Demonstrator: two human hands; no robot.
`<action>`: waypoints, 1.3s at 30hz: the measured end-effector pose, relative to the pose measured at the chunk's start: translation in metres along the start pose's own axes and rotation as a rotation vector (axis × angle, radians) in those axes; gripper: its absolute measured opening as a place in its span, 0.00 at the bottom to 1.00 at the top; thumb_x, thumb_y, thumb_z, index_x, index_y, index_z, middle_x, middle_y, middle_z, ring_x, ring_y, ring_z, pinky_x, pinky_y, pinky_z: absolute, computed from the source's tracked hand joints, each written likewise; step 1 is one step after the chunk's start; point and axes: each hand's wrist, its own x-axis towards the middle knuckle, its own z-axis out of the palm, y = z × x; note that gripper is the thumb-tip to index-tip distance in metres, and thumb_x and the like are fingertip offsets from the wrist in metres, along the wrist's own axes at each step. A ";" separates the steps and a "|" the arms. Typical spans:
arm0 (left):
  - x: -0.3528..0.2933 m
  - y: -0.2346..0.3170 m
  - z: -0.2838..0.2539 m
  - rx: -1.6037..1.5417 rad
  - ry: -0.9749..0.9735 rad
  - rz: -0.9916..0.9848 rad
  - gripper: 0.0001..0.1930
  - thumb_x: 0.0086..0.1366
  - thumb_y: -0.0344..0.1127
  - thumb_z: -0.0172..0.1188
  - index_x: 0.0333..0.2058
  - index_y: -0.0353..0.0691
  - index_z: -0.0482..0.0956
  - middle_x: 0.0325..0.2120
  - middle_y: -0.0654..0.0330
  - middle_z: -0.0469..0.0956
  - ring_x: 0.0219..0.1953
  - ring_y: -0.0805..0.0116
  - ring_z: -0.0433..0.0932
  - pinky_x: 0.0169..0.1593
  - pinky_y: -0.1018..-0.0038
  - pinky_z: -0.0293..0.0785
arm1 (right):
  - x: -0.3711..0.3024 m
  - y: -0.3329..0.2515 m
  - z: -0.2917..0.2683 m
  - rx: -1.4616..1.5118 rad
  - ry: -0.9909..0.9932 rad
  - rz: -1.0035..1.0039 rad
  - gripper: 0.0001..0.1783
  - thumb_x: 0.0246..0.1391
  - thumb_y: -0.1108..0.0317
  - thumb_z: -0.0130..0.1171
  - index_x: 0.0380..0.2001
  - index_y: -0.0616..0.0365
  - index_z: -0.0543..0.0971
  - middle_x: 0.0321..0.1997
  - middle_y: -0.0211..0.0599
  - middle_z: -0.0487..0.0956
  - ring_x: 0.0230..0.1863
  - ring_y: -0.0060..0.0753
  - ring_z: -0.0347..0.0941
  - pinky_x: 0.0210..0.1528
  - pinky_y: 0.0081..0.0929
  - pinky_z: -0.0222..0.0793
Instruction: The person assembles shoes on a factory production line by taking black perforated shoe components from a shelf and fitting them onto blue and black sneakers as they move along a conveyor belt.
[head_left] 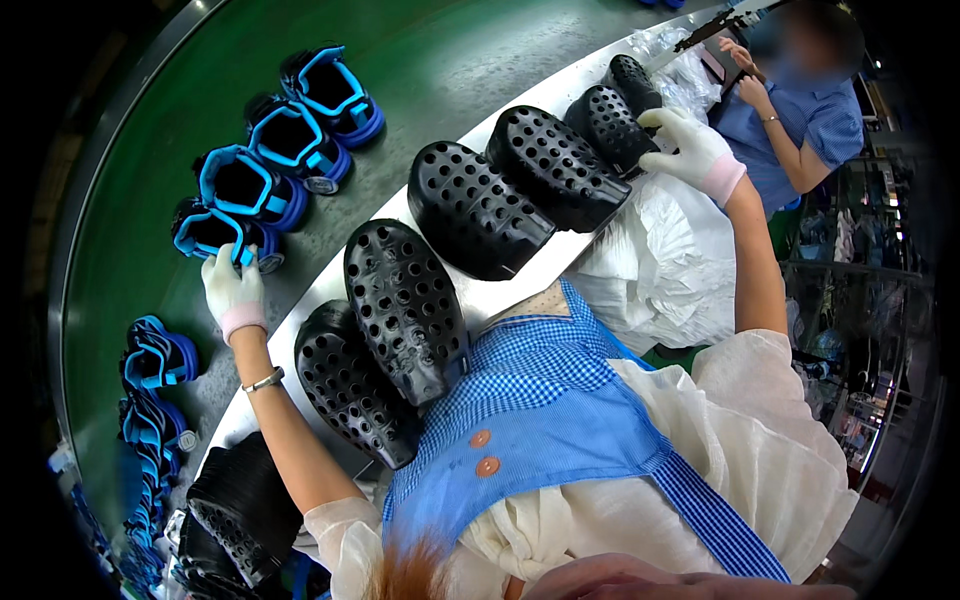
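At the edge of a green conveyor, my left hand (234, 290), in a white glove, has its fingertips hooked on the light-blue collar of a black and blue shoe (205, 232). My right hand (695, 150), gloved too, is at the far right with thumb and fingers apart. It is beside a small black perforated shoe-shaped shell (612, 128); whether it touches the shell I cannot tell. Larger shells of the same kind stand in pairs on a white ledge in front of me: one pair (475, 205) in the middle, another (400, 295) nearer my left arm.
Several more black and blue shoes (325, 90) stand in a row on the conveyor (190, 110), others (160, 355) at the left. Stacked black shells (240, 500) lie at the lower left. White plastic wrapping (660, 265) hangs below my right hand. A co-worker in blue (800, 130) is at the upper right.
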 end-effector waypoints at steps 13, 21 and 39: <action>-0.033 -0.029 0.007 -0.308 0.240 0.027 0.20 0.53 0.37 0.59 0.46 0.41 0.73 0.45 0.48 0.71 0.47 0.51 0.70 0.52 0.63 0.67 | 0.010 -0.006 0.019 0.132 -0.016 -0.027 0.28 0.41 0.74 0.65 0.48 0.68 0.69 0.44 0.46 0.74 0.46 0.36 0.71 0.49 0.28 0.66; -0.070 -0.009 -0.041 -0.448 0.025 -0.330 0.31 0.54 0.43 0.57 0.58 0.53 0.61 0.54 0.46 0.62 0.48 0.45 0.72 0.51 0.60 0.71 | 0.018 0.114 0.060 0.243 -0.025 -0.022 0.33 0.48 0.82 0.55 0.59 0.67 0.59 0.60 0.47 0.65 0.60 0.37 0.62 0.62 0.29 0.55; -0.064 -0.006 -0.083 -0.756 0.434 -0.296 0.29 0.54 0.44 0.60 0.52 0.36 0.68 0.45 0.45 0.70 0.44 0.55 0.77 0.47 0.67 0.74 | 0.092 0.034 -0.027 0.422 0.030 -0.264 0.30 0.52 0.83 0.50 0.60 0.61 0.59 0.58 0.41 0.64 0.59 0.32 0.60 0.63 0.27 0.52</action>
